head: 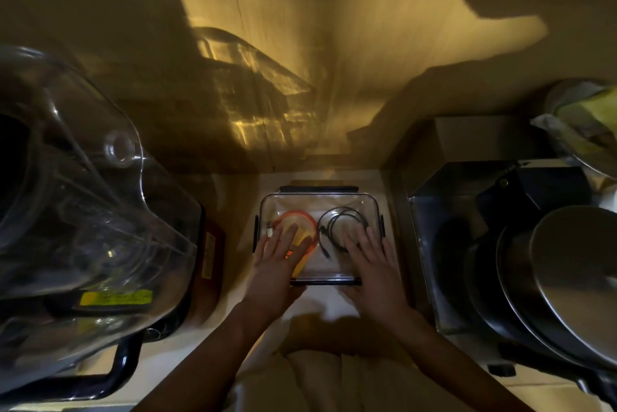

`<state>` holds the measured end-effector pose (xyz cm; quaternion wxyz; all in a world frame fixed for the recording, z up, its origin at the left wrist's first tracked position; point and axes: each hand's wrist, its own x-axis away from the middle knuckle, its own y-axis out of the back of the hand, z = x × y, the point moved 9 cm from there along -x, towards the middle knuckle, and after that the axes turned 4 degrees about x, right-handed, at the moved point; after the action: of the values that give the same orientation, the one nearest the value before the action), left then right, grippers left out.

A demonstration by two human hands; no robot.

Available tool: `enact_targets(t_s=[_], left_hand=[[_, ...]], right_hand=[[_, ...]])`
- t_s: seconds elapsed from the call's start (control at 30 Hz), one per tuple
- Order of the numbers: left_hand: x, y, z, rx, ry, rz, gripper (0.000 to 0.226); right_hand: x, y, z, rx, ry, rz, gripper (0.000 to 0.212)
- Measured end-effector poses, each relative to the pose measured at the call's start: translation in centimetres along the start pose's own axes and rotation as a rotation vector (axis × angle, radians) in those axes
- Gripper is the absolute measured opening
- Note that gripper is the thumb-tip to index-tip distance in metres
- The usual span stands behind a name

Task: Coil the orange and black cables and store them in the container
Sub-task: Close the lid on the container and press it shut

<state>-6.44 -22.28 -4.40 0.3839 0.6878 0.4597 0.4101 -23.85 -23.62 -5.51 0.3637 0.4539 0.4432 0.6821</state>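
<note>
Clear plastic container (367,199) sits centre on the pale worktop (334,301), dark clips on its far, near and side edges. Orange cable (295,214) is coiled in the container's left half; black cable (342,213) is coiled in the right half, one loose plug end trailing toward the middle. Coils lie side by side, just about touching at the centre.

Left hand (278,264) is palm down over the orange coil, fingers (289,234) spread and flat, not pinching anything; the near part of the coil is hidden under it. Cannot tell whether the palm presses on the cable or only hovers. Right hand (374,264) is palm down over the near right part of the container, fingers (369,238) spread, tips at the edge of the black coil; nothing gripped. Both wrists cross the container's near rim.

Lighting is dim and yellow, detail is soft. Large clear appliance jug (83,211) with a yellow label fills the left side. Dark metal box (450,244) stands just right of the container, with stacked pans and a steel lid (574,278) at far right. Wooden wall panel (317,44) behind, carrying shadows and light reflections.
</note>
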Motion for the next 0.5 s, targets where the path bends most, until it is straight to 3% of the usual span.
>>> enact_targets(t_s=[0.23,0.5], left_hand=[[0.0,0.1,-0.1,0.045,0.007,-0.013,0.087],[-3.3,3.0,-0.4,0.081,0.023,-0.081,0.071]], right_hand=[[-0.1,0.6,0.3,-0.163,0.026,-0.005,0.103],[-3.3,2.3,0.6,-0.250,0.013,-0.026,0.087]])
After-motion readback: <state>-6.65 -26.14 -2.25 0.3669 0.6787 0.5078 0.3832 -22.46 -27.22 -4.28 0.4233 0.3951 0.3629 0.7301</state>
